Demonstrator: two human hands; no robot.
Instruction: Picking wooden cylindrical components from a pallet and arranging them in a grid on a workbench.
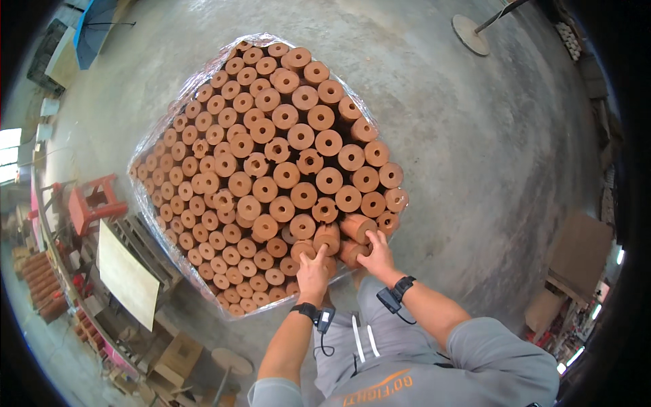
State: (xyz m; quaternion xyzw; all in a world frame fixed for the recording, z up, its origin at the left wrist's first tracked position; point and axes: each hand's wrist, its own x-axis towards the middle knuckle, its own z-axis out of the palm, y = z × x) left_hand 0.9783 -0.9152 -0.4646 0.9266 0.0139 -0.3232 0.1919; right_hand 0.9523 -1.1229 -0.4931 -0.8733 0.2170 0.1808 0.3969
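A large stack of reddish-brown hollow clay cylinders [302, 195] stands on end before me, round holes facing up; a few have notched ends. At its near edge, my left hand [314, 277] has its fingers bent around a cylinder [303, 249], partly hidden under them. Beside it a tilted cylinder [327, 239] leans among the others. My right hand [380, 259] is curled at a cylinder [351, 253] lying tipped at the near right edge, thumb on its end. Its fingertips touch another leaning cylinder [357, 226] just above. Black straps with small devices circle both wrists.
Clear plastic wrap [144, 139] surrounds the stack's sides. On the left are a red stool [95, 203], a pale board [127, 275], wooden pallets and a cardboard box [179, 358]. A round stand base [470, 35] rests on the concrete floor [475, 156] at the far right.
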